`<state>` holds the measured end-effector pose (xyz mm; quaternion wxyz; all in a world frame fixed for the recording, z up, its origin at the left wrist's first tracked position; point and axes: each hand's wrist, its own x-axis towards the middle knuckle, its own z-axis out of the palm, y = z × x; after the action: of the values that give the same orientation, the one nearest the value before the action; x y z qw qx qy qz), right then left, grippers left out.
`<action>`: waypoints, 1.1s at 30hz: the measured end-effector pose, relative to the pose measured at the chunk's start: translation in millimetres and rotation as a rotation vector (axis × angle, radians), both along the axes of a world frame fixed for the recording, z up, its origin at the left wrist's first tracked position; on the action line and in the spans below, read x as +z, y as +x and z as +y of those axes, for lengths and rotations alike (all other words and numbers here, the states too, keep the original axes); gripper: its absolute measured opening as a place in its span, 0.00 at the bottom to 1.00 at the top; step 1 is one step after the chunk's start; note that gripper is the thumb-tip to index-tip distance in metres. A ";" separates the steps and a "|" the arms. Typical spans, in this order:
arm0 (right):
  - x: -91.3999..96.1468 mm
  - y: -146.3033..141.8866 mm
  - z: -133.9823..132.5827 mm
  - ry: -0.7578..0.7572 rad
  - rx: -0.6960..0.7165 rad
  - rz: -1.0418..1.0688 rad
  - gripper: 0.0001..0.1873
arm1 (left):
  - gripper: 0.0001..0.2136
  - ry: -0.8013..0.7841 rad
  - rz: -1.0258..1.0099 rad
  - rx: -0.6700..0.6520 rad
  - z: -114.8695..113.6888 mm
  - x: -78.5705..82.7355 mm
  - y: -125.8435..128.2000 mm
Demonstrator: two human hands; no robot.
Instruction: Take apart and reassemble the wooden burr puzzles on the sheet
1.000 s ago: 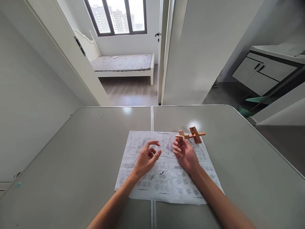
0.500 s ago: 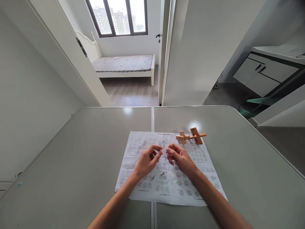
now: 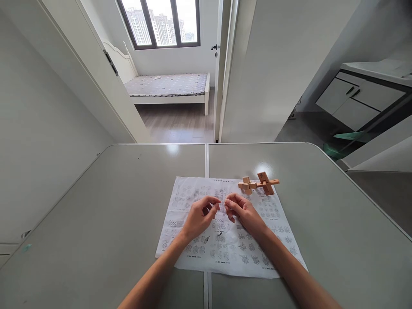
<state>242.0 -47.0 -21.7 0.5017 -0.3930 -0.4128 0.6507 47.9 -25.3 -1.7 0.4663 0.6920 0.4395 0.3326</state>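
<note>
My left hand (image 3: 200, 215) hovers over a printed paper sheet (image 3: 225, 268), its fingers loosely curled, with a gap between thumb and forefinger and nothing in it. Just to its right, my right hand (image 3: 245, 213) has thumb and forefinger brought together in a pinch; anything between them is too small or hidden to make out. The fingertips of both hands face each other, slightly apart. Beyond my right hand, at the sheet's far right corner, two wooden interlocking puzzles lie side by side: a smaller block cross (image 3: 247, 185) and a larger one with flat, marked pieces (image 3: 265, 184).
The grey table (image 3: 106, 223) has a metal seam (image 3: 206, 161) down its middle, running under the sheet. Past its far edge, a doorway shows a bed (image 3: 170, 86) beneath a window. A white cabinet (image 3: 360, 98) stands at the far right.
</note>
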 end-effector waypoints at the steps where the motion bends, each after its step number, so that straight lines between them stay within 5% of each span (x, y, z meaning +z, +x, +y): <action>1: 0.3 0.0 -0.1 0.003 0.000 -0.001 0.17 | 0.10 0.001 -0.001 0.001 0.1 -0.2 0.0; 33: -1.1 -1.3 -0.2 -0.025 -0.007 0.040 0.19 | 0.09 0.003 0.013 -0.016 -0.1 -0.8 0.0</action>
<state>240.7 -47.2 -22.9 0.5069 -0.3877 -0.3933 0.6619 47.9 -25.4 -2.5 0.4653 0.6982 0.4364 0.3249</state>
